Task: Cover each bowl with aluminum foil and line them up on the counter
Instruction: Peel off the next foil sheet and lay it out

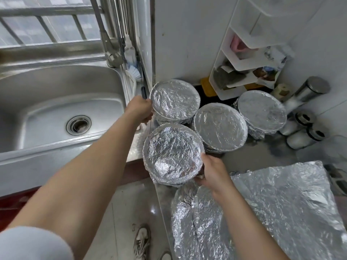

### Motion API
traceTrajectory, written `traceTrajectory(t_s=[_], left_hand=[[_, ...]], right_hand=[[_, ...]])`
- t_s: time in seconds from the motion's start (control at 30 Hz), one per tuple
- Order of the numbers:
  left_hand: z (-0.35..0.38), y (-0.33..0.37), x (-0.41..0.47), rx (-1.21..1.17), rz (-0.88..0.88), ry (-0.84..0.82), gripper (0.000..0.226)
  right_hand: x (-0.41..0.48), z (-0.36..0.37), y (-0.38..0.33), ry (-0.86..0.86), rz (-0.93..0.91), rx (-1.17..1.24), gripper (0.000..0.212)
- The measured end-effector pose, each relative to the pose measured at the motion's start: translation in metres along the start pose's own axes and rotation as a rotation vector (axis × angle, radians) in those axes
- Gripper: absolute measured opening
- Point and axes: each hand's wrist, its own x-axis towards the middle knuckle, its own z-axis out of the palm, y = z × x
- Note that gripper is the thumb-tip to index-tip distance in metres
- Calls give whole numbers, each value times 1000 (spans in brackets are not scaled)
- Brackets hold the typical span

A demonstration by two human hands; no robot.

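Silver crinkled foil (pixel 220 126) caps all four round bowls on the grey surface (pixel 262 156); left hand (pixel 139 109) grips the rim of the rear foil-covered bowl (pixel 175 99), right hand (pixel 212 173) clasps the nearest foil-covered bowl (pixel 172 152), seemingly to straighten the row.

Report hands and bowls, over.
Left hand grips far-left round foil-covered bowl; right hand holds nearest foil-covered bowl. Two more covered bowls alongside. Crumpled loose foil sheets nearby, nothing blocking.

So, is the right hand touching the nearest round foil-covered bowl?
Touching. The head view shows the right hand gripping the nearest round foil-covered bowl at its lower right rim, fingers pressed against the foil.
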Motion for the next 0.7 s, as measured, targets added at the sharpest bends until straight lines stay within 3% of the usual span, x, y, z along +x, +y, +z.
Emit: traceTrajectory(t_s=[0.1, 0.3, 0.57, 0.7], left_hand=[[2, 2, 10, -47, -23, -43, 34], [5, 2, 23, 212, 83, 103, 31], [-2, -2, 7, 2, 64, -13, 27], [-12, -10, -27, 55, 127, 103, 35]], right_hand=[[-1, 1, 2, -1, 21, -31, 40], [2, 8, 0, -15, 5, -53, 38], [8, 23, 1, 33, -20, 22, 41], [7, 23, -1, 52, -30, 42, 32]])
